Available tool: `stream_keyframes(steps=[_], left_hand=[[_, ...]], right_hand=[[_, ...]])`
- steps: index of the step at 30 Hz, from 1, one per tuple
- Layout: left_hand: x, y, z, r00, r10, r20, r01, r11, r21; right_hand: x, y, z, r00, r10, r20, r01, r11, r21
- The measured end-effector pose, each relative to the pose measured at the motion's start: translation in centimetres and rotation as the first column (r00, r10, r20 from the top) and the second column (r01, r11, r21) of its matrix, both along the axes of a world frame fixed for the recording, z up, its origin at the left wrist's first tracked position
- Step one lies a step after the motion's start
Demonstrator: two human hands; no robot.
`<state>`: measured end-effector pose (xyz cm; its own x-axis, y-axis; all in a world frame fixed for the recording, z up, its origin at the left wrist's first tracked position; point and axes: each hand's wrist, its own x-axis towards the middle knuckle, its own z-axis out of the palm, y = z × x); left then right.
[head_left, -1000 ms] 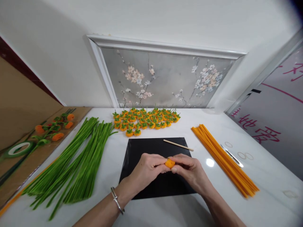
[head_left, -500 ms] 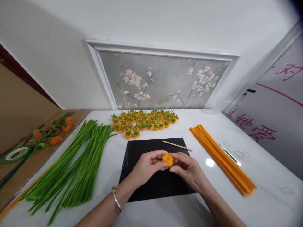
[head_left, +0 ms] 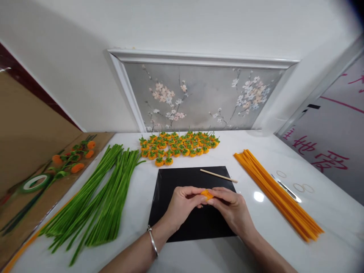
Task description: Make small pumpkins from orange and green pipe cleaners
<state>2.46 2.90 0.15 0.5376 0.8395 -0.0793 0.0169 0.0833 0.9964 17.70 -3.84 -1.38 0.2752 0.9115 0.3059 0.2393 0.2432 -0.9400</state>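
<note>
Between the fingertips of both hands is a small orange pipe-cleaner flower (head_left: 207, 195), partly covered by the fingers. My left hand (head_left: 186, 204) pinches it from the left, thumb in front. From the other side my right hand (head_left: 231, 208) grips it with thumb and fingers. Both hands are over a black mat (head_left: 170, 182) on the white table. A thin wooden stick (head_left: 218, 175) lies across the mat's upper right edge. Beyond the mat stand several finished-looking orange pieces with green tops (head_left: 179, 146), thin stems pointing up.
Green pipe cleaners (head_left: 108, 204) lie fanned on the left, orange pipe cleaners (head_left: 275, 193) on the right. Beside those are a craft knife (head_left: 288, 189) and several rubber bands (head_left: 298, 187). Green tape (head_left: 35, 183) and orange flowers (head_left: 76, 167) rest on brown board at far left.
The orange flower has tilted, its round face now turned away and more hidden by the fingers. Both hands have drawn closer around it. The whole view has shifted slightly.
</note>
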Motion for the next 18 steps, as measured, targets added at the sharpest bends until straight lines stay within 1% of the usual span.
stream_keyframes(steps=[3, 5, 7, 10, 12, 14, 16, 18], left_hand=[[0.1, -0.1, 0.3, 1.000, 0.004, 0.007, -0.004, 1.000, -0.023], [0.1, -0.1, 0.4, 1.000, -0.002, 0.019, 0.004, 0.998, -0.057], [0.1, -0.1, 0.3, 0.998, 0.004, 0.059, 0.002, 0.994, -0.106], [0.1, -0.1, 0.1, 0.988, 0.044, 0.147, -0.016, 0.982, -0.186], [0.0, 0.0, -0.1, 0.980, 0.056, 0.190, -0.014, 0.976, -0.215], [-0.1, 0.1, -0.2, 0.974, 0.052, 0.222, 0.002, 0.972, -0.236], [-0.4, 0.3, -0.2, 0.967, 0.040, 0.253, 0.027, 0.966, -0.257], [-0.6, 0.4, -0.1, 0.960, 0.020, 0.280, 0.058, 0.962, -0.268]], right_hand=[[-0.1, -0.1, -0.3, 0.998, -0.031, 0.061, 0.032, 0.999, -0.022], [-0.2, -0.1, -0.5, 0.995, -0.041, 0.093, 0.042, 0.999, -0.013], [-0.2, 0.1, -0.6, 0.990, -0.046, 0.132, 0.045, 0.999, 0.015], [-0.1, 0.4, -0.8, 0.979, -0.078, 0.187, 0.068, 0.996, 0.059], [0.1, 0.5, -0.9, 0.978, -0.097, 0.185, 0.089, 0.995, 0.048], [0.4, 0.5, -1.0, 0.984, -0.068, 0.163, 0.071, 0.997, -0.008], [0.8, 0.5, -1.0, 0.989, -0.007, 0.150, 0.017, 0.998, -0.063], [1.0, 0.5, -0.9, 0.987, 0.046, 0.152, -0.034, 0.996, -0.077]])
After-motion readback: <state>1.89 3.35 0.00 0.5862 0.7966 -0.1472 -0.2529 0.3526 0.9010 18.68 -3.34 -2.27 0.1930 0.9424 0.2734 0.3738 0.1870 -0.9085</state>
